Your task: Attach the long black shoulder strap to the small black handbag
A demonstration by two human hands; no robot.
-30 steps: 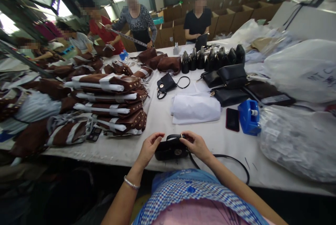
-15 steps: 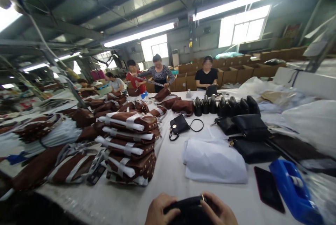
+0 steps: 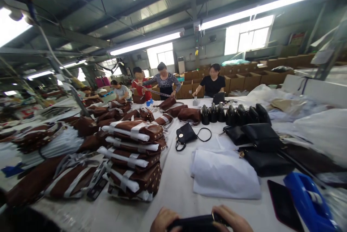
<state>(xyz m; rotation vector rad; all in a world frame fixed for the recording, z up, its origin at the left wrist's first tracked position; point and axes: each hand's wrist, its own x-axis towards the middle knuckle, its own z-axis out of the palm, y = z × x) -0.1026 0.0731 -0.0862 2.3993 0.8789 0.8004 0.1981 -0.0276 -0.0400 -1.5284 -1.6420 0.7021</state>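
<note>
At the bottom edge, a black handbag (image 3: 195, 223) is gripped between my two hands and partly cut off by the frame. My left hand (image 3: 165, 219) is closed on the bag's left end. My right hand (image 3: 232, 219) is closed round its right end, near a gold-coloured metal ring. Beyond the hands lies a stack of white sheets (image 3: 225, 177). Farther off, a small black shoulder bag (image 3: 187, 133) with a round clasp lies flat, its strap looped out to the right.
Brown studded bags (image 3: 135, 159) with white wrapping are stacked at left. On the right are black bags (image 3: 261, 136), a blue tape dispenser (image 3: 309, 199) and a dark flat phone-like device (image 3: 283, 205). Several co-workers stand or sit across the table, before cardboard boxes (image 3: 244, 82).
The bag and my hands sit slightly lower in view, my right hand a little farther right. The co-worker in black has stretched an arm toward a small grey object on the table.
</note>
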